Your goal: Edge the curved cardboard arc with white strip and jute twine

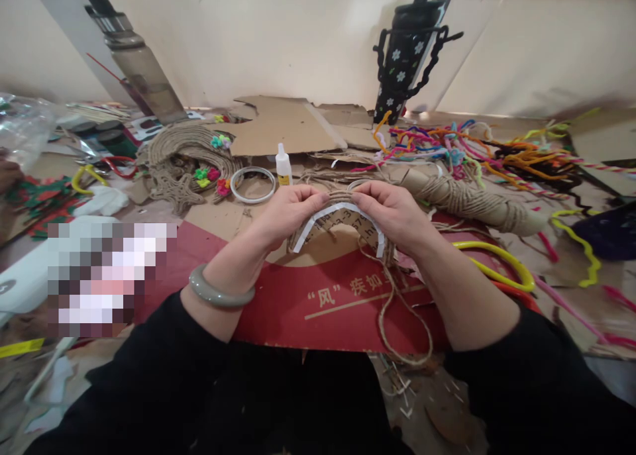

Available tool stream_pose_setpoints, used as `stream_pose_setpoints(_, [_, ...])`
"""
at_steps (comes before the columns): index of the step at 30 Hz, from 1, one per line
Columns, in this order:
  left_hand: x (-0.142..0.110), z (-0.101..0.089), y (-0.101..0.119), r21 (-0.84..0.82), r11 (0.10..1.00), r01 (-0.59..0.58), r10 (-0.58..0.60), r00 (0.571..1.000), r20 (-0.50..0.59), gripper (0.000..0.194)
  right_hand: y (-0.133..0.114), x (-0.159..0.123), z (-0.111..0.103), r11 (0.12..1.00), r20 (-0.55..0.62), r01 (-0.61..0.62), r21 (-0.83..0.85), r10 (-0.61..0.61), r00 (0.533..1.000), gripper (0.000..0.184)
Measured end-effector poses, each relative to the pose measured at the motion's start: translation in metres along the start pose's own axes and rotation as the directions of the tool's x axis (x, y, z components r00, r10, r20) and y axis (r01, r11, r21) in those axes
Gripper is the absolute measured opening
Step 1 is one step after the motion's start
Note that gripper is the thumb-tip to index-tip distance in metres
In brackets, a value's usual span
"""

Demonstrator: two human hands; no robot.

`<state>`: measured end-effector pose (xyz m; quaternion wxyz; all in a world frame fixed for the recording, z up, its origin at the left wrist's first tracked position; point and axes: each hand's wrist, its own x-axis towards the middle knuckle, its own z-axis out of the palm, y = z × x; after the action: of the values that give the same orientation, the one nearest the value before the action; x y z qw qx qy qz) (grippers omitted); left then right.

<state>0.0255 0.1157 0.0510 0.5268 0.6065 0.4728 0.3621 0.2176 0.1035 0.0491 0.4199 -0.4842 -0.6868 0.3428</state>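
Note:
Both my hands hold a curved cardboard arch (325, 226) above the red printed board (348, 322). White tape lines the arch's inner edge, and rows of twine (340, 195) run along its top. My left hand (298, 206) pinches the arch's upper left, thumb and fingers closed. At the upper right, my right hand (385, 206) grips it the same way. A loose twine tail (405, 359) hangs from the right end and loops over the board. Just behind my left hand stand a small white glue bottle (283, 165) and a tape roll (253, 185).
A twine-wrapped arch with a starfish shape (176, 189) lies at left. Twine wound on a tube (481, 206), yellow-handled scissors (517, 269) and colourful pipe cleaners (457, 150) are at right. A clear bottle (149, 77), a black flowered tumbler (400, 64) and cardboard pieces (283, 124) stand behind.

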Motion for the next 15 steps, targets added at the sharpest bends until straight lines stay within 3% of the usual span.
stream_pose_setpoints(3, [0.0012,0.0004,-0.0008,-0.025,0.999,-0.03,0.03,1.0,0.002,0.027,0.0003,0.0004,-0.0005,1.0,-0.014,-0.026,0.007,0.026,1.0,0.022])
stream_pose_setpoints(6, [0.0024,0.0019,-0.0027,-0.016,0.986,-0.164,0.163,0.985,-0.057,0.025,0.0017,0.0012,0.0002,0.999,-0.026,-0.038,0.007,0.038,0.999,0.022])
stream_pose_setpoints(10, [0.0024,0.0038,-0.0045,0.08,0.961,-0.265,0.272,0.957,-0.099,0.024,0.0038,0.0003,0.0036,0.997,-0.053,0.053,-0.063,-0.056,0.997,0.02])
stream_pose_setpoints(15, [-0.0004,0.0047,-0.004,0.181,0.925,-0.334,0.343,0.939,-0.024,0.022,0.0038,-0.0045,0.0073,0.963,-0.084,0.17,-0.209,-0.191,0.978,0.019])
